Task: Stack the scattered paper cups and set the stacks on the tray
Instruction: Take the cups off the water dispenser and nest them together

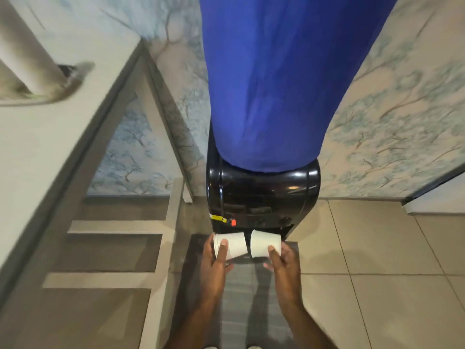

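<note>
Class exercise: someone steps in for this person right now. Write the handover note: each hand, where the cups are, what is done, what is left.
Left hand: grips a white paper cup lying sideways, rim to the left.
Right hand: grips a second cup, also sideways, its wide end toward the first.
Both cups are held in the air in front of the black water dispenser, under its blue cover, bottom to mouth and about to nest.
Done: two cups picked up.
Left: slide them together, gather any other cups, set the stack on the tray. No tray shows in this view.
</note>
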{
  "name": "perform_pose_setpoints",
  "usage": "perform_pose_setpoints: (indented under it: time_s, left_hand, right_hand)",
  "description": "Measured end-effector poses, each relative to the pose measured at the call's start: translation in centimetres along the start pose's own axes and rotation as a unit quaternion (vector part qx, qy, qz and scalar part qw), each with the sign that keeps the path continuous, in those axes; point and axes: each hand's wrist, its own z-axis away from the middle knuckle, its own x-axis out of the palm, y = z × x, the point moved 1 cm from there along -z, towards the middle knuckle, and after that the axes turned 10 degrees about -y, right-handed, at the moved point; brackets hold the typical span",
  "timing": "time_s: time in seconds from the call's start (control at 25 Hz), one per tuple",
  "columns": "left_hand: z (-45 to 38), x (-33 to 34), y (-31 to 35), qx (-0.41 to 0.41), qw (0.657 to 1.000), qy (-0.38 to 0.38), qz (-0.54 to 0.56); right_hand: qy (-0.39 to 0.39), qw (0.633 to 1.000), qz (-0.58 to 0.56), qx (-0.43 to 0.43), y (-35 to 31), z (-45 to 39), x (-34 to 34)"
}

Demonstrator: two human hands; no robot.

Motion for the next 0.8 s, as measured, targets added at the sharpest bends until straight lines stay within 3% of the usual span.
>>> perform_pose_setpoints:
  time_s: [0.4,0.8]
  left_hand:
    - [6.7,0.1,10.8,0.052,0.998,0.007,0.043]
    - [13.0,0.9,19.4,0.138,0.989,-0.017,0.041]
  right_hand:
    - [-0.035,0.995,-0.096,-0.010,-10.2,5.0,2.3]
    - [-0.117,0.983,-0.135,-0.051,-19.5,9.3,6.4]
